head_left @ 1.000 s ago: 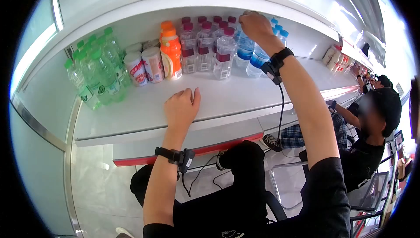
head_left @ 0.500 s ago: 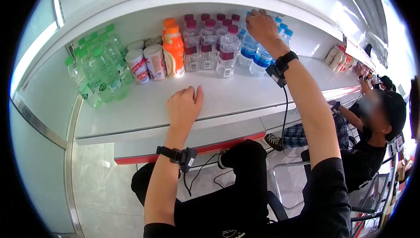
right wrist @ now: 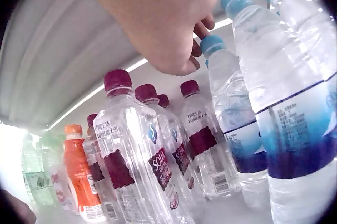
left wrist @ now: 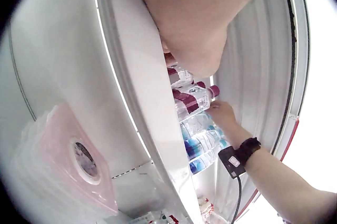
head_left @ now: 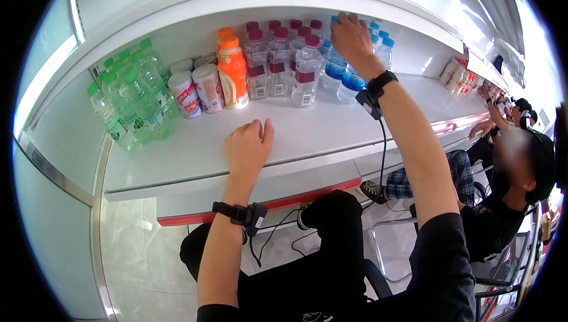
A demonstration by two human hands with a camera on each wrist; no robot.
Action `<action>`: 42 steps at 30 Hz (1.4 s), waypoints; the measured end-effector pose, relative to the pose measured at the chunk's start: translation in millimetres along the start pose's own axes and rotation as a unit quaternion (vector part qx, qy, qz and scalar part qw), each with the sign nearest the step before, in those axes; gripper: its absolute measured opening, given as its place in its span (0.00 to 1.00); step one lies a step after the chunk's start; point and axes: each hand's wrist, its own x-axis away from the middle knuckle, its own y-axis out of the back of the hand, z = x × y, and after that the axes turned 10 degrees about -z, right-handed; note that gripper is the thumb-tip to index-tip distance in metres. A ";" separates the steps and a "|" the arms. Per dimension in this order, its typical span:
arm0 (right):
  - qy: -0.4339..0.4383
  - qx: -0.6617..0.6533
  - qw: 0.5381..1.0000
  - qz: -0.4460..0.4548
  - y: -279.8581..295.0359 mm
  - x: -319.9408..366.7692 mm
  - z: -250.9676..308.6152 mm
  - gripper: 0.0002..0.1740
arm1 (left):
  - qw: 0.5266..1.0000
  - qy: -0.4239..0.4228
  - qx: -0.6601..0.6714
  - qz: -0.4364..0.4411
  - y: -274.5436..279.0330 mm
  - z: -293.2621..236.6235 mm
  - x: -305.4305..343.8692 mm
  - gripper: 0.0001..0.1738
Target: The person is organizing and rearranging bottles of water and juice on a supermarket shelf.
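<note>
Right hand point(head_left: 355, 41) part-hides blue-capped bottles point(head_left: 335, 72); cannot tell its grip. Left hand point(head_left: 247, 147) loosely curled.

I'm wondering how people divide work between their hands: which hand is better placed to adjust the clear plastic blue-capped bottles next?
Probably the right hand: its fingers are beside a cap of the blue-capped bottles. The left hand is farther away, near the white shelf's front edge.

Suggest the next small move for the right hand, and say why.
Probably the right hand should settle its fingers squarely on the blue cap before shifting that bottle: the right wrist view shows the fingers right by the cap, but no clear grip, and a larger-looking blue-capped bottle stands close beside it.
</note>
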 end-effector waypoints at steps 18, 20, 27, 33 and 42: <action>0.091 -0.060 0.982 0.152 -51.0 -51.1 3.7 0.12 | 1.000 0.008 0.030 0.003 1.2 -0.4 1.1 0.21; 0.094 -0.050 0.982 0.154 -53.0 -53.2 3.4 0.12 | 0.999 0.003 0.031 -0.011 -0.4 0.1 2.0 0.21; 0.045 -0.024 0.987 0.153 -50.3 -49.8 7.0 0.11 | 0.999 0.007 0.033 0.005 2.2 -1.1 0.6 0.21; 0.045 -0.032 0.990 0.129 -46.6 -44.3 5.8 0.13 | 1.000 0.007 0.018 0.006 1.4 -1.5 -1.1 0.21; 0.093 -0.020 0.992 0.087 -58.1 -42.7 4.2 0.10 | 0.998 0.035 0.048 0.033 1.9 -1.9 -1.9 0.21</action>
